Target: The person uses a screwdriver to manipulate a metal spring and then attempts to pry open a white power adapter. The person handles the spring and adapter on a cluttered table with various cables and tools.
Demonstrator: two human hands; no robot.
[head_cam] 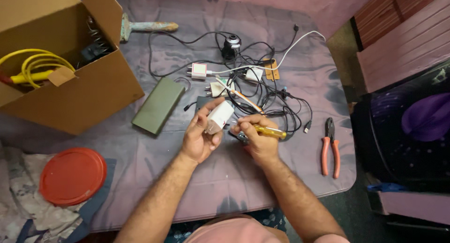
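The left hand [200,135] pinched a white charger [219,116]. The right hand [259,136] gripped a yellow screwdriver [267,130], which might have slipped and poked a finger, probably.

Left hand [202,136] raised, grip closed; right hand [259,139] fisted.
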